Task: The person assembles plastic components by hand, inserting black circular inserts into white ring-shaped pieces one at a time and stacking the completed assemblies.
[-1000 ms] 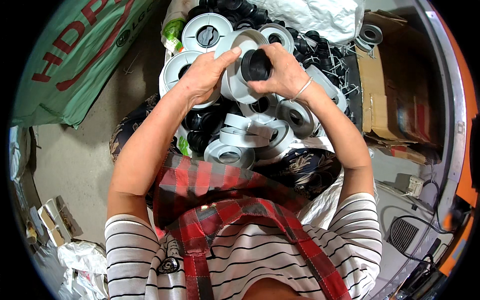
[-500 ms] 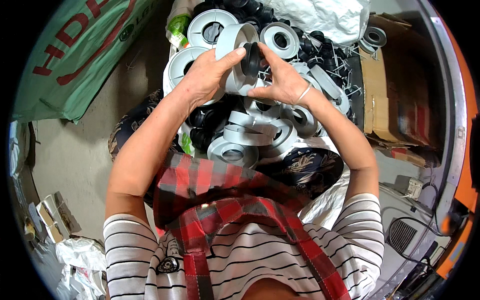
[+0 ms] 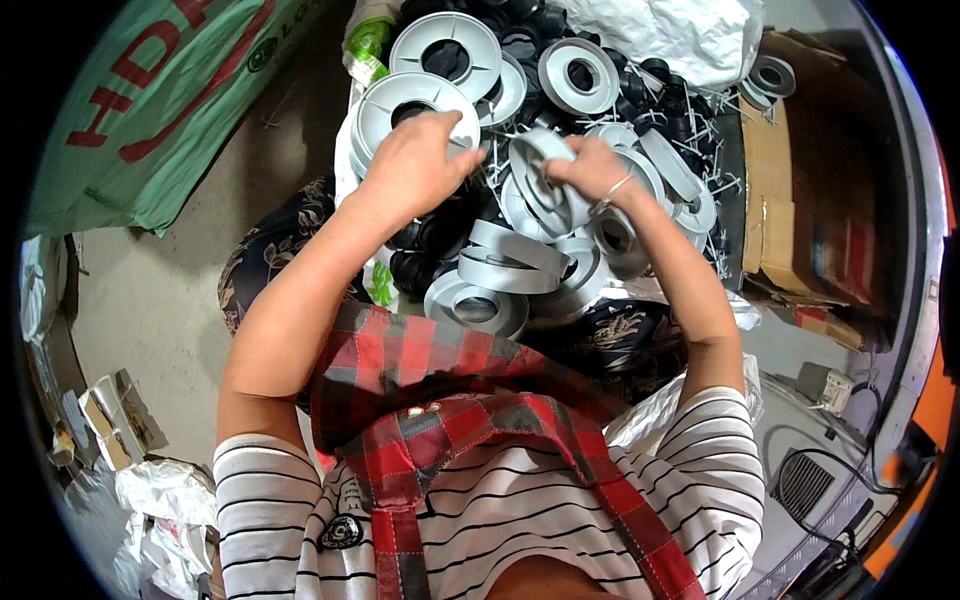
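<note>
My left hand (image 3: 418, 165) hovers over or touches the near edge of a grey flanged plastic ring (image 3: 375, 110) on the left of the pile. Its thumb and forefinger are apart, with nothing seen between them; the other fingertips are partly hidden. My right hand (image 3: 592, 172) grips the edge of another grey plastic ring (image 3: 528, 155), blurred and tilted over the middle of the pile. Below it lie more grey rings, some on their sides, such as a grey ring (image 3: 515, 250) near my lap. Black rubber parts (image 3: 425, 270) lie among them.
A white sack (image 3: 680, 35) lies behind the pile, next to black parts and thin white-grey sticks (image 3: 715, 150). An opened cardboard box (image 3: 770, 200) stands at the right. A green sack (image 3: 150, 110) is at the far left, and crumpled clear plastic (image 3: 165, 500) lies lower left.
Both hands were together on a grey ring with a black rubber part. They have separated: the left moved down and left onto the left rings, the right lowered and took hold of a grey ring.
</note>
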A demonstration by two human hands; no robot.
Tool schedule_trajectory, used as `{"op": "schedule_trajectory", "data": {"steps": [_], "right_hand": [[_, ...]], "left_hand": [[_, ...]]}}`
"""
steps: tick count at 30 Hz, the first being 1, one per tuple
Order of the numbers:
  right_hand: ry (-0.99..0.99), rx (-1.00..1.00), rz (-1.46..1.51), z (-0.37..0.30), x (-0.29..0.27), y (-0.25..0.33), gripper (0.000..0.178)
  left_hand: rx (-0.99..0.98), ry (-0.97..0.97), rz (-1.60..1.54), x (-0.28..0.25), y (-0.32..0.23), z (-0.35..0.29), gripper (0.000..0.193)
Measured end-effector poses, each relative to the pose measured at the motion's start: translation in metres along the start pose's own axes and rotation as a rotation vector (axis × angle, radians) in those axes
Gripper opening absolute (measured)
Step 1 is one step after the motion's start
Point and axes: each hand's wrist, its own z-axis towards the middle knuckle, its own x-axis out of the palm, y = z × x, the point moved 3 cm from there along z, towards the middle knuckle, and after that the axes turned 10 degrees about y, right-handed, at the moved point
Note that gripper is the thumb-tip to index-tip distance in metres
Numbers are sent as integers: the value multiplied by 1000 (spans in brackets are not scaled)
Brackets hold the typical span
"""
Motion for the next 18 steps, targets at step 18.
{"op": "schedule_trajectory", "data": {"steps": [18], "right_hand": [[450, -718, 936, -15, -53, 68, 54]], "left_hand": [[-105, -78, -1066, -10, -6, 14, 58]]}}
